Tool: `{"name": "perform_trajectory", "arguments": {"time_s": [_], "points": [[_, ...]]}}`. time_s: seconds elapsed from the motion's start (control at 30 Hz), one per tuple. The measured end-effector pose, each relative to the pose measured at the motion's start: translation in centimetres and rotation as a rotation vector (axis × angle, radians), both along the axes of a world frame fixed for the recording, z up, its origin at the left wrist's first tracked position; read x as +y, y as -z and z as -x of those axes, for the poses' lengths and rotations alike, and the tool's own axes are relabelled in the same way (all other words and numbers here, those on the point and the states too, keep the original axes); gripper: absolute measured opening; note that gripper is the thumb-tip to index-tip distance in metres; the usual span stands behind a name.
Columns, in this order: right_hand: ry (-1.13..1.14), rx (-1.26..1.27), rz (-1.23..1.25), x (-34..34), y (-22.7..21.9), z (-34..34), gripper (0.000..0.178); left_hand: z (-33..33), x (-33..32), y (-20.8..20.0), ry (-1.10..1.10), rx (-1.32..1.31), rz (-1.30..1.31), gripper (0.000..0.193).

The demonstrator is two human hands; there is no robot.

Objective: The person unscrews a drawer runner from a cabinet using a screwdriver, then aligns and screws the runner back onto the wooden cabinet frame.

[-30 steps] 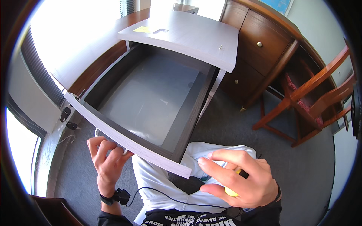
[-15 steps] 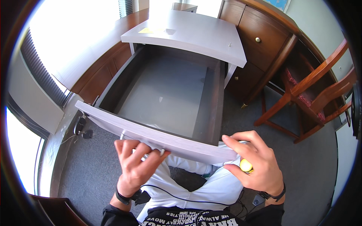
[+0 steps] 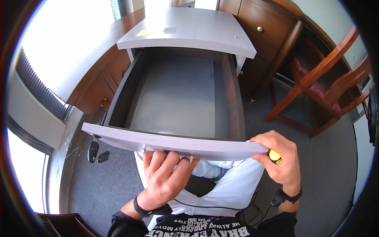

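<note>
A pale grey cabinet [image 3: 197, 23] has its dark-lined drawer [image 3: 175, 98] pulled far out towards me. My left hand [image 3: 166, 173] has its fingers curled around the white handle [image 3: 191, 159] on the drawer front [image 3: 185, 146]. At the right end of that front, my right hand [image 3: 278, 158] pinches the panel, thumb below and fingers over the top edge. A rounded yellow piece with black on it [image 3: 274, 156] is also tucked in my right hand; the rest of it is hidden. Black-headed keys [image 3: 93, 151] hang at the drawer front's left end.
A brown wooden desk [image 3: 100, 79] stands left, by the window. Behind on the right is a brown cabinet [image 3: 264, 35], with a wooden chair [image 3: 316, 85] beside it. Black cables [image 3: 252, 211] trail by my right leg, over dark grey carpet [image 3: 114, 181].
The drawer front has swung straighter across my view, its right end now in my right hand's grip. My left hand moved right with the handle. The keys show more fully.
</note>
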State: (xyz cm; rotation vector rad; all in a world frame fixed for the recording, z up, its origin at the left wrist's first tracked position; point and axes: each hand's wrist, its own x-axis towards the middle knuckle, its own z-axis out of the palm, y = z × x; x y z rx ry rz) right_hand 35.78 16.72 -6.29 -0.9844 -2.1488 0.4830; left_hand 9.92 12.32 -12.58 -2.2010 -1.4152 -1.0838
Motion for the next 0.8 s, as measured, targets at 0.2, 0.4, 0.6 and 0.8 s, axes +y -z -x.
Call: {"name": "perform_trajectory", "arguments": {"time_s": [0.2, 0.4, 0.6, 0.8], "points": [[-0.049, 0.011, 0.099, -0.6, -0.3, -0.2, 0.036, 6.0, -5.9, -3.1, 0.005, 0.125, -0.024, 0.02], [0.039, 0.105, -0.004, -1.3, 0.7, 0.2, 0.036, 16.5, -1.6, -2.0, -0.337, -0.316, -0.22, 0.076], [0.201, 0.177, 0.035, 1.7, 2.9, 0.9, 0.044, 17.0, 3.9, -0.3, -0.156, -0.684, -0.049, 0.092], [0.316, 0.253, 0.204, 6.3, 3.3, 1.4, 0.048, 16.4, 9.5, -1.0, -0.118, -0.754, 0.111, 0.075]]}}
